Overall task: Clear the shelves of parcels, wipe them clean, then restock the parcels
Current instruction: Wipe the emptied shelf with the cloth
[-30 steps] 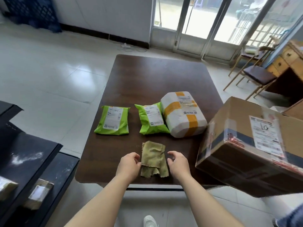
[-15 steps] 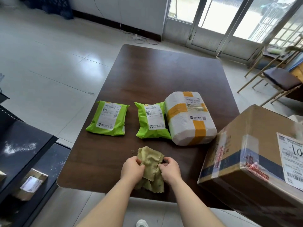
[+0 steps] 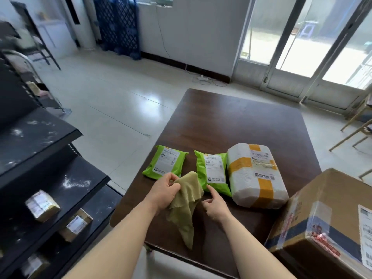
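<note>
From the head camera we see our left hand (image 3: 165, 190) pinching the top of the green cloth (image 3: 187, 208). The cloth hangs down long and thin, with its point toward us, over the near edge of the brown table (image 3: 231, 121). Our right hand (image 3: 214, 206) is just beside the cloth, with its fingers loosely bent and nothing in them. The black shelves (image 3: 40, 133) stand off to the left, so the left hand is the nearer one, and we think the cloth has to swing that way to wipe. The upper boards show white dusty marks. The lower boards hold small brown boxes: one (image 3: 41, 205) on a middle board, another (image 3: 76, 224) below it, and a blurry one (image 3: 34, 266) at the bottom. So we think the clearing is not finished. On the table lie two green bags, one (image 3: 165, 165) near the left hand and one (image 3: 213, 172) touching a big white parcel (image 3: 255, 176). A large cardboard box (image 3: 326, 218) sits at the right corner.
</note>
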Available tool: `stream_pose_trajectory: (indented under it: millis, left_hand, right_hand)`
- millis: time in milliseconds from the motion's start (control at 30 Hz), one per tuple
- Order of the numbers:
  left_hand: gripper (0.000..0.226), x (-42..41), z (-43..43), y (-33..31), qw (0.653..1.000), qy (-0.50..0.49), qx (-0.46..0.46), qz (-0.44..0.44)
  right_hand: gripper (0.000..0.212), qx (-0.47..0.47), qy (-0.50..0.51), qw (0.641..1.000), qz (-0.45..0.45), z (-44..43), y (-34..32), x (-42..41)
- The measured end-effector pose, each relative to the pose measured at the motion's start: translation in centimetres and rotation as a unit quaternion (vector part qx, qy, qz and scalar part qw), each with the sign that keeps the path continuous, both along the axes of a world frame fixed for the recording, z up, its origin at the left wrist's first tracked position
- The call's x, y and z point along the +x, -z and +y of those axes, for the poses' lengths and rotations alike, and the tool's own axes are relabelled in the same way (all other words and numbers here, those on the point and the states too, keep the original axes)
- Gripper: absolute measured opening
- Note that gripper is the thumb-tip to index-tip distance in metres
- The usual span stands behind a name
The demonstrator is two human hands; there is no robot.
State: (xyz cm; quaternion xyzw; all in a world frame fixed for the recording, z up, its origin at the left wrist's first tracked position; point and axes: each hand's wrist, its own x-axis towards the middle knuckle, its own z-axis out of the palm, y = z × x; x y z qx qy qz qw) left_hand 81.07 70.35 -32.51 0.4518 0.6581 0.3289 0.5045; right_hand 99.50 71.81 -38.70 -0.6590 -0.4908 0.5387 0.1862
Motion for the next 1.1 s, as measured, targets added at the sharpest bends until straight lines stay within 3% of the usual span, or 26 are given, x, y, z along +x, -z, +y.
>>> stream_pose_trajectory:
  millis: [100, 233, 300, 400, 600, 667, 733, 833, 900, 967, 1100]
  left_hand:
    - [0.013, -1.7, -0.6, -3.5, 0.999, -0.027, 0.021, -0.024]
    - [0.013, -4.7, -1.9, -7.1, 0.995, -0.069, 0.064, -0.024]
    - [0.013, -6.6, -2.8, -8.4, 0.99, -0.117, 0.078, -0.029]
    - [0.013, -10.0, -4.8, -9.7, 0.974, -0.204, 0.095, 0.003]
    - [0.035, -15.1, -10.2, -12.1, 0.939, -0.308, 0.138, 0.069]
    - [0.029, -16.6, -12.1, -12.9, 0.928, -0.336, 0.142, 0.072]
    - [0.007, -18.4, -14.8, -13.8, 0.92, -0.365, 0.137, 0.045]
    - [0.056, -20.4, -17.7, -14.9, 0.928, -0.349, 0.098, 0.082]
    - [0.068, -21.9, -20.2, -15.7, 0.921, -0.345, 0.075, 0.166]
    - [0.054, -23.9, -23.4, -16.4, 0.908, -0.367, 0.062, 0.195]
    - [0.016, -28.3, -30.1, -18.4, 0.898, -0.412, 0.089, 0.127]
  right_hand:
    - [0.062, 0.043, -0.08, 0.996, -0.006, 1.1, -2.8, -2.2]
    - [0.022, 0.083, -0.166, 0.983, 0.003, 1.7, -5.7, -5.2]
    - [0.013, 0.091, -0.177, 0.98, 0.012, 1.9, -6.8, -6.7]
    - [0.008, 0.113, -0.202, 0.973, 0.01, 2.0, -9.0, -9.0]
    - [0.007, 0.172, -0.228, 0.958, 0.037, 0.7, -13.4, -14.8]
    - [0.009, 0.187, -0.247, 0.95, 0.047, -0.1, -15.2, -16.9]
    - [0.009, 0.202, -0.265, 0.94, 0.068, -1.5, -17.2, -19.5]
    - [0.009, 0.225, -0.285, 0.927, 0.097, -3.2, -19.8, -22.6]
    - [0.01, 0.236, -0.314, 0.913, 0.113, -5.0, -21.6, -25.0]
    - [0.011, 0.247, -0.345, 0.896, 0.13, -7.3, -23.3, -28.1]
    - [0.014, 0.27, -0.373, 0.873, 0.159, -12.0, -25.9, -34.1]
